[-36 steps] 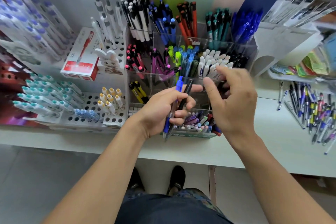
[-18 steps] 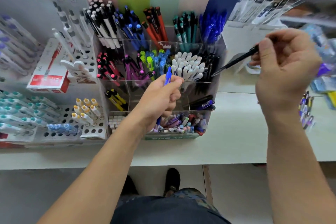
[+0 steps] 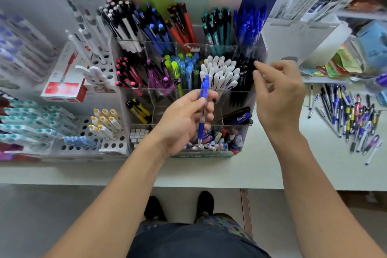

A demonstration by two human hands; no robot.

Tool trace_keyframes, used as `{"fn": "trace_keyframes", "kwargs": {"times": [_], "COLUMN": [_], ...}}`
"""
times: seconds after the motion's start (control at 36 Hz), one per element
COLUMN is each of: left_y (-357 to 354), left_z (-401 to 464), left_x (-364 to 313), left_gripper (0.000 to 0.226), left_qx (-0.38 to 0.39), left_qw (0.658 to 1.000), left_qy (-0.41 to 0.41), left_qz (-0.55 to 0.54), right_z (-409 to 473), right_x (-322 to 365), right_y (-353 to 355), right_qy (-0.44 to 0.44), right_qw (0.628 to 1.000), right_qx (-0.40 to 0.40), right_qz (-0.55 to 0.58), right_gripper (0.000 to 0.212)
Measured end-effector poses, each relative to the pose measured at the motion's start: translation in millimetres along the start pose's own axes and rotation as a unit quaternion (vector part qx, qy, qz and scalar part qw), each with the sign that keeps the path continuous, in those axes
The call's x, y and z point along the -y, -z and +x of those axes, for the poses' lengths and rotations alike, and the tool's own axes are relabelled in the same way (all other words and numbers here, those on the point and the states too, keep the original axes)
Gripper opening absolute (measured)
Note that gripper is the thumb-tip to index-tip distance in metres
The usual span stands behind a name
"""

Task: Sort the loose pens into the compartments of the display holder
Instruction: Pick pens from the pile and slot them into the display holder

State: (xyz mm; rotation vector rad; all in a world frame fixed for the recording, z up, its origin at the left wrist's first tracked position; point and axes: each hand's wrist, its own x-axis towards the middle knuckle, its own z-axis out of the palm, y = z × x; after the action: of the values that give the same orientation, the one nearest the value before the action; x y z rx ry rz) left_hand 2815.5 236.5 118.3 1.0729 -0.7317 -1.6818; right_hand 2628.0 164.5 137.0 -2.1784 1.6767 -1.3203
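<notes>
Pale green bench point(image 3: 261, 165) runs along a striped wall, carrying a clear display holder point(image 3: 247, 94) whose compartments are packed with upright pens sorted by colour. To its right, well apart, a heap of loose pens point(image 3: 345, 115) lies spread on the bench. The left hand point(image 3: 182, 119) hovers over the holder's front rows and holds a blue pen point(image 3: 203, 109) nearly upright, clip end up: the thumb presses the barrel from the left, the curled fingers point(image 3: 209, 107) close on it from the right, and the tip points down toward the front tray of small items. The right hand point(image 3: 278, 94) is raised beside the holder's right edge, next to the compartment of black pens point(image 3: 245, 73). Its fingers are loosely bent and apart, thumb and forefinger near each other, holding nothing that can be seen.
</notes>
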Motion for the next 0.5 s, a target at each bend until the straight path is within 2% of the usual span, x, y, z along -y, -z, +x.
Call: {"fn": "trace_keyframes", "kwargs": {"times": [0.06, 0.14, 0.19, 0.33, 0.5], "left_y": [5.5, 10.8, 14.6, 40.5, 67.9], "left_z": [-4.1, -11.9, -17.1, -28.4, -41.9], "left_x": [3.0, 6.2, 7.3, 12.6, 9.9], "left_gripper": [0.029, 0.022, 0.017, 0.007, 0.017], "left_qx": [-0.021, -0.046, -0.067, -0.158, -0.228], "left_qw": [0.996, 0.984, 0.982, 0.959, 0.946], "left_qy": [-0.016, -0.061, -0.083, -0.119, -0.127], "left_qz": [0.088, 0.159, 0.158, 0.201, 0.193], "right_z": [-9.5, -25.9, -36.7, -44.3, -36.3], "right_x": [20.6, 55.2, 67.1, 75.5, 88.5], "right_y": [4.6, -3.5, -16.2, -34.9, -32.0], "right_qy": [-0.039, -0.147, -0.197, -0.270, -0.209], "right_qw": [0.997, 0.958, 0.921, 0.848, 0.885], "right_qx": [-0.020, 0.136, 0.198, 0.226, 0.148], "right_qz": [0.065, 0.205, 0.271, 0.396, 0.388], "right_gripper": [0.021, 0.013, 0.005, 0.010, 0.016]}}
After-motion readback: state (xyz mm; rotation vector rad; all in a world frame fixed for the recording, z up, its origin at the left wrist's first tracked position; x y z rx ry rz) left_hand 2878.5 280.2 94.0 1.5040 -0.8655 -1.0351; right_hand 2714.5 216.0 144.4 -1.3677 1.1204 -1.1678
